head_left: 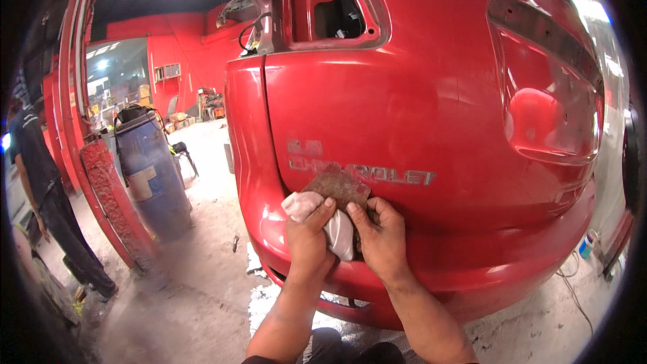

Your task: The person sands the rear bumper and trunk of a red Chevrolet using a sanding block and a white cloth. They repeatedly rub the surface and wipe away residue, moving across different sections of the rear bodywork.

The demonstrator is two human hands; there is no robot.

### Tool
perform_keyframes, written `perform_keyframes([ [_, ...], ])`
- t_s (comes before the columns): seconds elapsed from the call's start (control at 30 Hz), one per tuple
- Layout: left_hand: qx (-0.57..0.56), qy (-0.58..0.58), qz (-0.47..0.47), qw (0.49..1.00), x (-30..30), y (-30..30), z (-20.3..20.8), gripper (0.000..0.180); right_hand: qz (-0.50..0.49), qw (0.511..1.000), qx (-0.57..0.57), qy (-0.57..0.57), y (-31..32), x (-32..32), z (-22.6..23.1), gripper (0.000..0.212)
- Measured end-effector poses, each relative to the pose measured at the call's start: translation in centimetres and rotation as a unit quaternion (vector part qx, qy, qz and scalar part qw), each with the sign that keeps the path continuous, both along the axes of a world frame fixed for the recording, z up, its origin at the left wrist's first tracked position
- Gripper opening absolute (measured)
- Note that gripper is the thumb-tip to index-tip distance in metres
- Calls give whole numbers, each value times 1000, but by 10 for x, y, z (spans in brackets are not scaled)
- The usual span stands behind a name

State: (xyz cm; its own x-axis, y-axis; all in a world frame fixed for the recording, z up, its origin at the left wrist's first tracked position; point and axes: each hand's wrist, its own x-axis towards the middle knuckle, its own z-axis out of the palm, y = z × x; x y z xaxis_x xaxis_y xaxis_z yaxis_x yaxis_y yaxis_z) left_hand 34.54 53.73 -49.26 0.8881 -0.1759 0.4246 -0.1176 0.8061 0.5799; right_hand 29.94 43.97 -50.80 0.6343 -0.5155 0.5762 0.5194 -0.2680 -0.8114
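Note:
My left hand [309, 232] is closed, with a crumpled white cloth [340, 236] tucked in it and bunched out past the thumb. Both thumbs press on a worn, brownish flat piece [337, 186] whose exact kind I cannot make out. My right hand [382, 236] pinches its right side, fingers curled behind. The piece is held up in front of a red car's rear panel [377, 114] and overlaps the lower edge of the raised letter marks [397, 174]. Whether it touches the panel I cannot tell. Behind my wrists lies the red bumper [465, 259].
The lamp openings [327, 10] on the car are bare. A blue drum [153, 175] stands at left beside a red post [111, 195]. At far left a person in dark clothes [47, 162] stands. A cable [576, 296] lies on the floor at right near a small container [588, 244].

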Motion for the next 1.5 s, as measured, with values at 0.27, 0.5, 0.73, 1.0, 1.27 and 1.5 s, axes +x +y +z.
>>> perform_keyframes([
  [0.27,120,-73,200,970,-4,-13,2,15,-92,995,2,-43,-3,-1,3,26],
  [0.5,114,-105,271,950,-15,-25,4,13,-112,992,42,-42,0,-6,2,31],
  [0.73,189,-210,367,886,6,-26,10,9,-151,987,5,-60,2,-2,30,33],
  [1.0,76,-66,177,979,-3,-22,1,14,-99,994,38,-29,0,-7,14,29],
  [1.27,63,-56,172,981,-15,-28,13,16,-151,988,6,-25,-2,-11,18,26],
  [1.5,90,-97,179,975,-16,-36,12,16,-120,990,44,-55,-13,-14,13,27],
])
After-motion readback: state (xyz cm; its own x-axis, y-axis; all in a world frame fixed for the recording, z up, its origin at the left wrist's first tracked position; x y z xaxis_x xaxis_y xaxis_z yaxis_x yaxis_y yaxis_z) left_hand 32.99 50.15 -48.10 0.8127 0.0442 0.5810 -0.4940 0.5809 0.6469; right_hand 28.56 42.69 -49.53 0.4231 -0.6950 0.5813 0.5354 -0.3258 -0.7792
